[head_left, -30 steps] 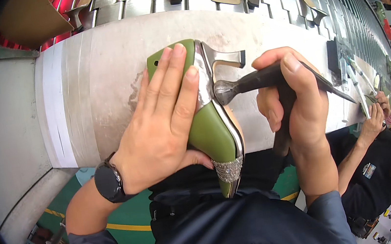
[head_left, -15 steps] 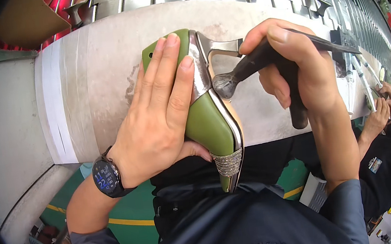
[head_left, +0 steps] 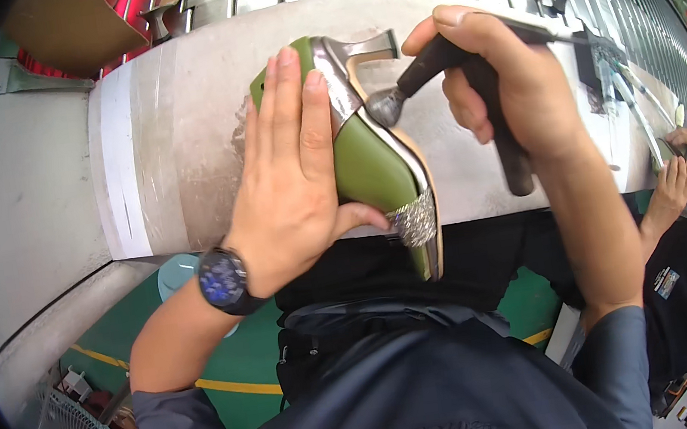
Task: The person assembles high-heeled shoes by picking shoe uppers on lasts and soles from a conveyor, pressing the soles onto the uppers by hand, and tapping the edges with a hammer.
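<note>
Hammer (head_left: 431, 86) against glossy green shoe (head_left: 372, 167)

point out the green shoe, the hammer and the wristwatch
green shoe (head_left: 367, 164), head view, on its green side panel
hammer (head_left: 386, 106), head view, on its metal head
wristwatch (head_left: 217, 279), head view, on its dark dial
</note>
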Demonstrator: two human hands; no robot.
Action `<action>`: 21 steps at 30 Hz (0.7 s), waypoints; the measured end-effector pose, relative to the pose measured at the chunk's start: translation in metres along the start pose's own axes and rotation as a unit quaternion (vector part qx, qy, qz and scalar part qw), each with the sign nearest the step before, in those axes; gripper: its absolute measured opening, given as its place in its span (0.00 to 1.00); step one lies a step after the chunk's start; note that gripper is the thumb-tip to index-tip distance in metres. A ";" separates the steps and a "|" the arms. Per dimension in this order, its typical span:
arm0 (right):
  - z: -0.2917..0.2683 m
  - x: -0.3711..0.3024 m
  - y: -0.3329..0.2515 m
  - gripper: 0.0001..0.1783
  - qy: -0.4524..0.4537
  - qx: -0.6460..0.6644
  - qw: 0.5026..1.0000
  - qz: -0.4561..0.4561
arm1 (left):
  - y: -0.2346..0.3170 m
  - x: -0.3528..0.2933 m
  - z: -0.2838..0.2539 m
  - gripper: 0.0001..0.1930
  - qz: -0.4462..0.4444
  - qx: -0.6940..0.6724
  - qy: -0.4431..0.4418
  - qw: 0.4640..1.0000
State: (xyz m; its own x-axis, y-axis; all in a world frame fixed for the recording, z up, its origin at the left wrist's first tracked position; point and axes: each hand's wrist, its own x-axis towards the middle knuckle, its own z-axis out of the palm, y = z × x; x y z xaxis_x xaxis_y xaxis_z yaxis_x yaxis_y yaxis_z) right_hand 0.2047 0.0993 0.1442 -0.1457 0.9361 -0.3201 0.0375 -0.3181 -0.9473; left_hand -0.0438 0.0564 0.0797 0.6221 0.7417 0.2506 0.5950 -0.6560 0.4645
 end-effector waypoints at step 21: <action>-0.003 -0.088 0.005 0.24 0.100 -0.100 0.976 -0.168 | 0.002 0.035 0.004 0.47 0.165 0.088 0.042 0.981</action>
State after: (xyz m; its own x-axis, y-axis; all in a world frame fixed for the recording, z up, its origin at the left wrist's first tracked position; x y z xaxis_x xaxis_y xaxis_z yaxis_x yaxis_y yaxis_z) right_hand 0.2203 0.0154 0.1678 0.0117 0.9994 0.0329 0.2151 0.0296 -0.9761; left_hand -0.0187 0.0801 0.0864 0.7563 0.4892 0.4345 0.4520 -0.8708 0.1935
